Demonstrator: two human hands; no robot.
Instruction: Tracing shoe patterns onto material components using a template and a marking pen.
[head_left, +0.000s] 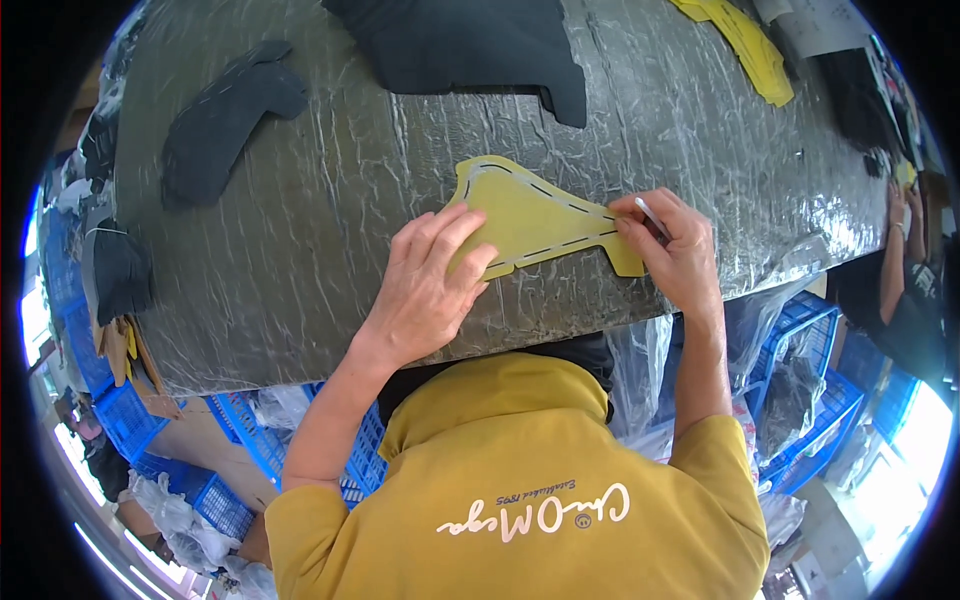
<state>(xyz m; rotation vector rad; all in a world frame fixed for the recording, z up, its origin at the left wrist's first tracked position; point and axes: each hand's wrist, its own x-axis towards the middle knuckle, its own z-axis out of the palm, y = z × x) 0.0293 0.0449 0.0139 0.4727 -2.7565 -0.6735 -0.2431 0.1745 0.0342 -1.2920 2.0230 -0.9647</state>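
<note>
A yellow pattern template (530, 218) with dashed slots along its edges lies flat on the plastic-covered table. My left hand (436, 262) presses on its left end with the fingers spread. At the narrow right end, my right hand (674, 240) pinches a thin white pen (652, 217). The pen slants upward from the fingers, and its tip is hidden behind them. Right-hand fingertips touch the template's edge near the slots. Whatever may lie under the template cannot be seen.
Dark cut pieces lie on the table (280, 300): a small curved piece (225, 130) at the left and a large one (470, 45) at the far side. Another yellow template (745, 50) is at far right. Blue crates (810, 400) stand below. Another person's arm (893, 250) shows at right.
</note>
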